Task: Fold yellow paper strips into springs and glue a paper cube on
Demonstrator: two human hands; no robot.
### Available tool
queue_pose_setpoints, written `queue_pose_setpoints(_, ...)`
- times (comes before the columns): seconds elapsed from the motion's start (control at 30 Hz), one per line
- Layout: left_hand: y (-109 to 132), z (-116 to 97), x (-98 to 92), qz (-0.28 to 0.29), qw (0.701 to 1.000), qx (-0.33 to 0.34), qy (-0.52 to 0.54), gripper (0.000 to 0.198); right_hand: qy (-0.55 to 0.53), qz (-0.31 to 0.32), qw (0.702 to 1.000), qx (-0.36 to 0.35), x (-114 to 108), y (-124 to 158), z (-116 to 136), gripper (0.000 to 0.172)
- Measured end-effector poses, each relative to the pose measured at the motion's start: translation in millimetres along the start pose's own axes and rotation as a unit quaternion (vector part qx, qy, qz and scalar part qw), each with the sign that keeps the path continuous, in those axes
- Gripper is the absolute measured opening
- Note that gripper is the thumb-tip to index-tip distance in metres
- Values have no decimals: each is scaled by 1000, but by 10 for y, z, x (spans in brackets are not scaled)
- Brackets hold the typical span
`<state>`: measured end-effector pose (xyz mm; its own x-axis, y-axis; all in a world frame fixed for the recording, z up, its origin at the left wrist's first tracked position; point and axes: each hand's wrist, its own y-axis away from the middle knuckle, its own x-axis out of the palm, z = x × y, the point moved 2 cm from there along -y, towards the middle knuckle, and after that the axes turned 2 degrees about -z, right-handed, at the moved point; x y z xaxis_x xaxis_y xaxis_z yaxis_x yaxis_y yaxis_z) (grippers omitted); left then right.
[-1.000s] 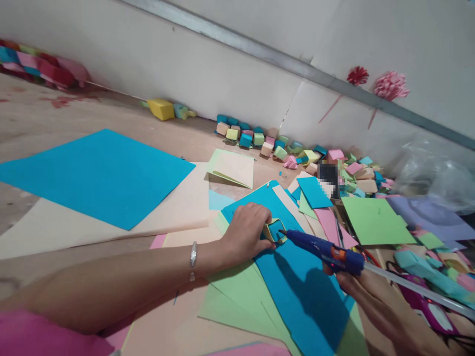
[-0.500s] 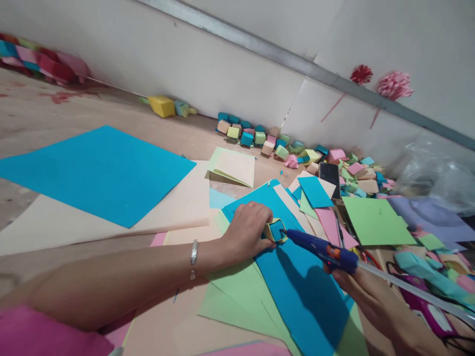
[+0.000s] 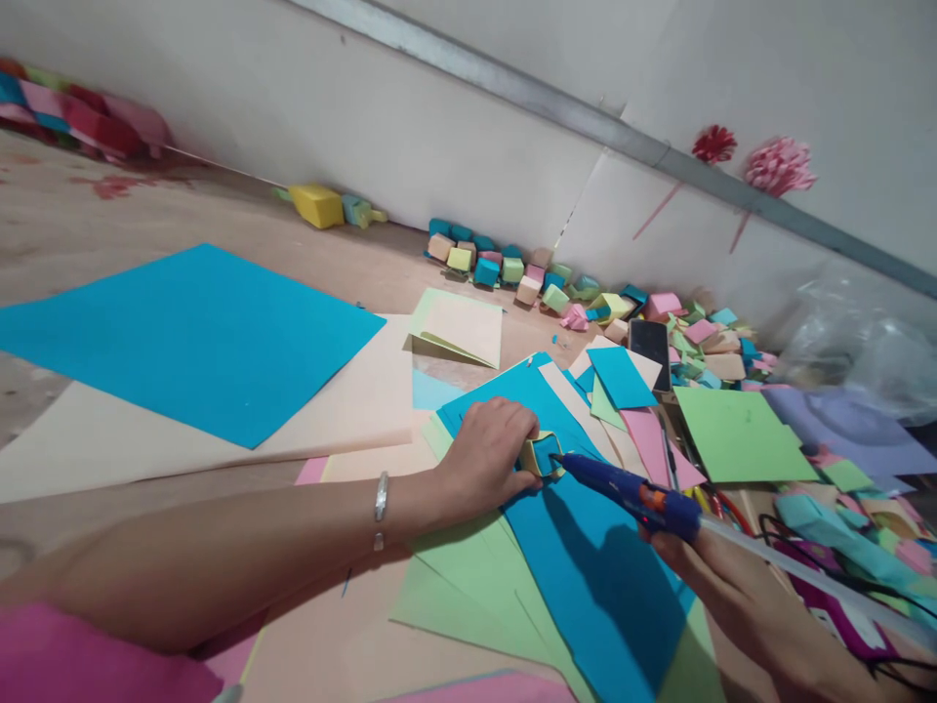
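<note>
My left hand (image 3: 489, 459) is closed around a small paper box (image 3: 536, 455), pale yellow outside and blue inside, with its opening turned toward the right. A blue hot glue gun (image 3: 630, 493) with an orange part and a long clear glue stick lies in my right hand (image 3: 721, 576). The gun's dark nozzle is at the mouth of the box; whether it touches the paper I cannot tell. Beneath both lies a long blue sheet (image 3: 586, 586) on top of green sheets (image 3: 475, 591). The fingers of my right hand are partly hidden behind the gun.
A large blue sheet (image 3: 197, 342) covers cream paper at left. Many small paper boxes (image 3: 487, 271) line the wall, beside a black phone (image 3: 649, 351). Cut paper, a green sheet (image 3: 743, 434), a purple device (image 3: 841, 605) with black cable and a plastic bag (image 3: 856, 342) crowd the right.
Almost nothing differs. The glue gun has shifted very slightly left, its nozzle still at the opening of the box. My left hand stays in place.
</note>
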<state>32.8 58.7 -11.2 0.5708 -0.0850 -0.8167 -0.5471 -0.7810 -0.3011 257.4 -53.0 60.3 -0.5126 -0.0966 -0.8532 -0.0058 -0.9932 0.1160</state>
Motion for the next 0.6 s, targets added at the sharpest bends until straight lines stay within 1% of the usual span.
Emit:
queue_pose_setpoints(0.07, 1, -4, 1, 0, 1000, 0, -1, 48, 6, -2, 1000, 4, -3, -6, 10, 43)
queue_pose_setpoints(0.13, 1, -10, -1, 1, 1000, -2, -1, 49, 15, 13, 1000, -5, -2, -13, 11, 42)
queue_pose_setpoints(0.23, 1, -17, -6, 3, 1000, -1, 3, 48, 24, 22, 999, -11, 5, -22, -42, 42)
queue_pose_setpoints(0.4, -2, -21, -7, 12, 1000, 1, 11, 49, 20, 46, 998, 31, 42, -54, -199, 44)
queue_pose_setpoints(0.47, -3, -21, -5, 19, 1000, -3, 16, 49, 8, 41, 999, 34, 38, -50, -212, 43)
queue_pose_setpoints(0.6, -9, -11, 4, 30, 999, -15, 27, 51, -28, -1, 1000, 2, -37, 8, -159, 40)
